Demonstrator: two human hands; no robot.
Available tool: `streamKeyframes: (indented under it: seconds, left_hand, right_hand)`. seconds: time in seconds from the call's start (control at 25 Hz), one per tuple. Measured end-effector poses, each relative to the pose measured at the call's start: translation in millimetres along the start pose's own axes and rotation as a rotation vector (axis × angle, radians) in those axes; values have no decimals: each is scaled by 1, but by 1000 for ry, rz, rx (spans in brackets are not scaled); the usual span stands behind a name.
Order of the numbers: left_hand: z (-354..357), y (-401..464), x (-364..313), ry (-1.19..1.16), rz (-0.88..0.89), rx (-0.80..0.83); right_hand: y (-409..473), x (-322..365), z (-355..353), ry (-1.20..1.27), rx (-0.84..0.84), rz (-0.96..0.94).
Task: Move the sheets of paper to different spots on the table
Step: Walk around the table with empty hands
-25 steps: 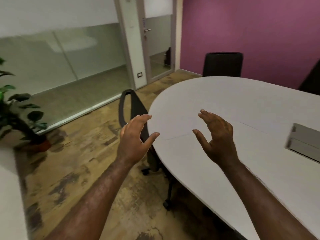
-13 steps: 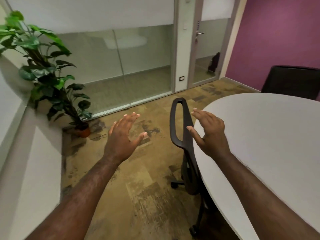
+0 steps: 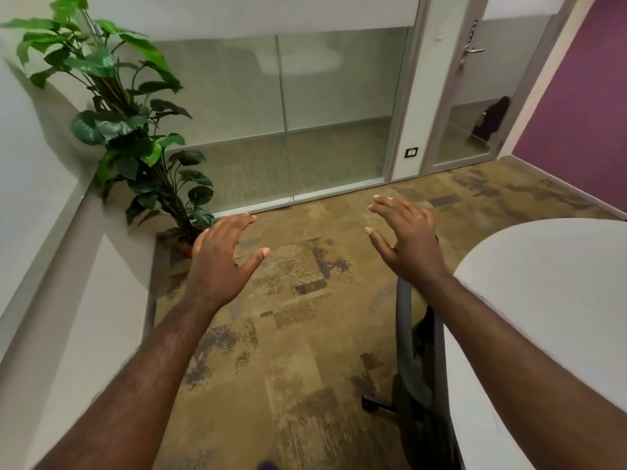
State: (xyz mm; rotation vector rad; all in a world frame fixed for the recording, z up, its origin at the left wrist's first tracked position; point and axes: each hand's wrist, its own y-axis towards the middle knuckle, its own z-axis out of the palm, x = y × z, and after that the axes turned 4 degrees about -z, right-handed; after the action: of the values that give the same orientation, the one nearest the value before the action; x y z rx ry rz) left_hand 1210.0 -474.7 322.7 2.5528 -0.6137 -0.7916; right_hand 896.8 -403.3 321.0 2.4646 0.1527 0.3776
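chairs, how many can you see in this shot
1. The chair stands tucked against the rounded edge of the white table, lower right, below the right hand. Others may sit out of frame beyond the table.

Office meeting room: glass partition (image 3: 278,123), table (image 3: 549,300).

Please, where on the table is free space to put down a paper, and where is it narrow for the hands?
The visible part of the white rounded table is bare, bordered by its curved edge and the right forearm. It is tight at that edge: the grey office chair stands against it. The left hand and right hand, both open, hover above the brown floor.
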Motion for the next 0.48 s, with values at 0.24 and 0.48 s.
streamKeyframes:
  seconds: [0.24, 0.48]
  left_hand:
    - [53, 128, 79, 27, 76, 98]
    - [122, 281, 102, 38, 272, 241]
  right_hand:
    - [97, -46, 96, -29, -27, 15]
    - [162, -105, 145, -117, -92, 150]
